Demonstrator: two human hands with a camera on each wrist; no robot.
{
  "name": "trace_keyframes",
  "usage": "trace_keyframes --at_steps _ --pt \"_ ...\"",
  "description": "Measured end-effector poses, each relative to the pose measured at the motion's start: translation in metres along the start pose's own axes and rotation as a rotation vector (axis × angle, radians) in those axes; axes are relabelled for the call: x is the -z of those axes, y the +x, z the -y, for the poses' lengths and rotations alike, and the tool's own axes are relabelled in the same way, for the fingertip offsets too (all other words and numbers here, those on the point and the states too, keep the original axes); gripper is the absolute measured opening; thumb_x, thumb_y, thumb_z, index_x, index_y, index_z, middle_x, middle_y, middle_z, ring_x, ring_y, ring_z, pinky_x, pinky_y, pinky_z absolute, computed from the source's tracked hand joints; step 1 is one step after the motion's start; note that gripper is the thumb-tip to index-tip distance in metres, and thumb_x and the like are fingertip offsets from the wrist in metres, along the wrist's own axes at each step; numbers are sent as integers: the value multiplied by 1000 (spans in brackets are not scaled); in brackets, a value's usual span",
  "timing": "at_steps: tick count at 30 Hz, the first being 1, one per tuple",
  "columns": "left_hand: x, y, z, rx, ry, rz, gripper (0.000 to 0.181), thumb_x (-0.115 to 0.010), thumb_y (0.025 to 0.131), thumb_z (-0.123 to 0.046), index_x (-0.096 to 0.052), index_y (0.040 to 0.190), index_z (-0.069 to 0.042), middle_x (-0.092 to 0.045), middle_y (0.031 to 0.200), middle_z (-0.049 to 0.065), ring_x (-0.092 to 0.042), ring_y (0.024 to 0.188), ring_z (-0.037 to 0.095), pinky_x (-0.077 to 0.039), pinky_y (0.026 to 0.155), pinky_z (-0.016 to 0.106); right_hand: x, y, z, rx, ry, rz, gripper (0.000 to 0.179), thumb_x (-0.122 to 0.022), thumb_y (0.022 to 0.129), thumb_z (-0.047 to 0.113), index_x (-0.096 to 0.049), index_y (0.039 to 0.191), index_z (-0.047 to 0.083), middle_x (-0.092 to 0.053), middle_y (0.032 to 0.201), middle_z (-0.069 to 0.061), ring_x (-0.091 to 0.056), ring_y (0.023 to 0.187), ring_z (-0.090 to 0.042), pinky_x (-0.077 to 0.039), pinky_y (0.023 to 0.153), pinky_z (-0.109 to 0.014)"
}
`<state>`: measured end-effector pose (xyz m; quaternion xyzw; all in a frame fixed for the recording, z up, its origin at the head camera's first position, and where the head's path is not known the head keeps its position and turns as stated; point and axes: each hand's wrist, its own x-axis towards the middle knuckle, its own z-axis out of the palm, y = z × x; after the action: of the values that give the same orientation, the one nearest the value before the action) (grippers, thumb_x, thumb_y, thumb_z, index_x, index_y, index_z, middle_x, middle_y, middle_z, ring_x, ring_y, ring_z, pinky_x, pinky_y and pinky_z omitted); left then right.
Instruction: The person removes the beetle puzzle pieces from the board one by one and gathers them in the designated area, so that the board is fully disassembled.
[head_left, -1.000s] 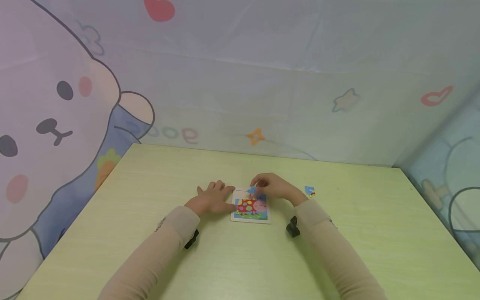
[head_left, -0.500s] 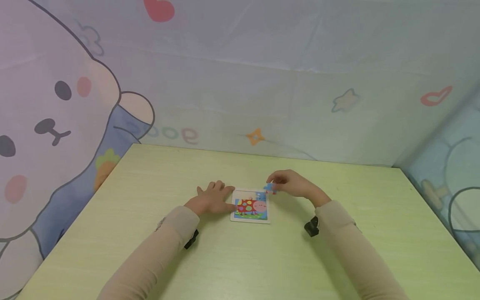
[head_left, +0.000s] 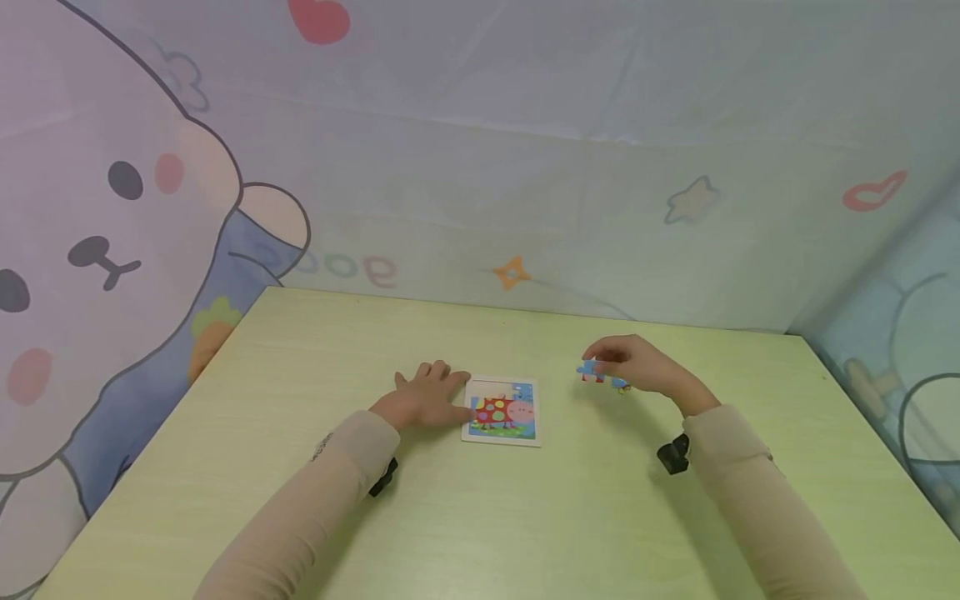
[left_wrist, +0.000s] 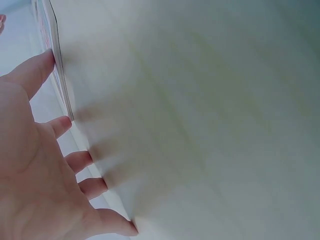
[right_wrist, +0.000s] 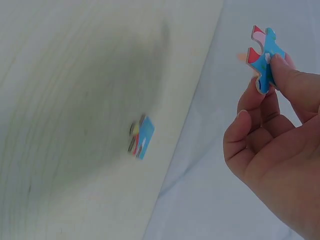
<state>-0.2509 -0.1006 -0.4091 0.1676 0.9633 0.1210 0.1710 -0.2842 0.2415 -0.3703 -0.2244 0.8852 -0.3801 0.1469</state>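
Observation:
A small square jigsaw puzzle board (head_left: pixel 537 412) with a pale rim lies mid-table, showing a red spotted animal with a pink face. Part of its upper row shows bare backing. My left hand (head_left: pixel 426 402) lies at its left side with fingers spread; thumb and index finger touch the rim. Between thumb and fingers of my right hand (head_left: pixel 643 367) I pinch a blue and red puzzle piece (right_wrist: pixel 271 60), held above the table to the right of the board. Another puzzle piece (right_wrist: pixel 144 139), mostly blue, lies on the table beneath, partly hidden by the hand in the head view.
The pale yellow-green table (head_left: pixel 480 517) ends at a printed cloth backdrop (head_left: pixel 450 167) at the back. A large cartoon bear (head_left: pixel 120 250) is printed on its left part. Black wrist devices (head_left: pixel 673 455) sit at both cuffs.
My right hand has lifted the pinched piece from the board's top area and moved right, near the loose piece. The left hand and the board have stayed in place.

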Motion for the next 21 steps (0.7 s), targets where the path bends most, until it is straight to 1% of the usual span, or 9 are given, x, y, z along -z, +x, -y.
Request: trace_keyframes --at_steps 1,3,6,8,9,11,14,17,21 --pt "0 1 0 1 0 0 72 -57 91 -53 -33 151 -20 -29 150 14 -23 138 37 -10 104 76 3 -3 -2 -4 18 -2 26 -57 97 11 -61 118 -4 -66 96 -17 -56 79 -37 -50 71 -43" --pt "-1 2 1 10 3 9 73 -56 91 -53 -31 151 -21 -28 151 13 -22 139 36 -10 104 75 9 -8 -7 -12 23 -21 27 -57 97 11 -60 118 -5 -66 98 -18 -58 82 -36 -50 77 -43" --pt "-2 3 2 20 5 18 73 -55 91 -54 -29 152 -22 -27 152 12 -21 140 35 -9 105 74 17 -15 -14 -42 4 -68 29 -57 97 14 -60 120 -3 -65 107 -16 -60 96 -32 -47 88 -42" --pt "-1 3 2 21 3 19 73 -54 92 -54 -29 152 -22 -27 152 12 -20 140 35 -9 106 74 22 -20 -20 -68 -24 -101 30 -58 97 17 -61 121 -1 -64 114 -14 -58 104 -29 -46 92 -42" --pt "-1 3 1 20 3 20 73 -54 92 -54 -29 152 -22 -27 152 12 -20 140 35 -9 105 74 25 -22 -23 -79 -28 -112 30 -57 98 18 -61 122 0 -63 116 -15 -57 106 -29 -45 92 -42" --pt "0 2 1 15 -2 16 73 -55 92 -53 -30 152 -21 -27 152 13 -20 140 36 -9 105 74 29 -26 -29 -101 -38 -132 31 -57 98 19 -61 122 1 -61 120 -16 -56 107 -28 -45 91 -42" --pt "1 0 1 10 -8 11 72 -55 92 -53 -30 152 -21 -28 151 14 -21 140 37 -9 105 75 34 -31 -36 -122 -47 -157 33 -57 98 21 -60 124 1 -61 120 -17 -56 103 -28 -45 86 -40" --pt "1 -1 1 6 -10 8 72 -55 92 -53 -31 151 -21 -28 151 14 -21 140 37 -9 104 75 38 -35 -42 -141 -38 -175 34 -57 98 21 -59 124 -1 -63 116 -17 -55 101 -30 -45 82 -40" --pt "1 -2 0 5 -5 6 72 -56 91 -53 -31 151 -21 -28 152 14 -21 140 37 -9 104 76 41 -40 -50 -164 -41 -195 33 -56 98 18 -60 124 -2 -64 110 -15 -55 100 -36 -46 81 -42"
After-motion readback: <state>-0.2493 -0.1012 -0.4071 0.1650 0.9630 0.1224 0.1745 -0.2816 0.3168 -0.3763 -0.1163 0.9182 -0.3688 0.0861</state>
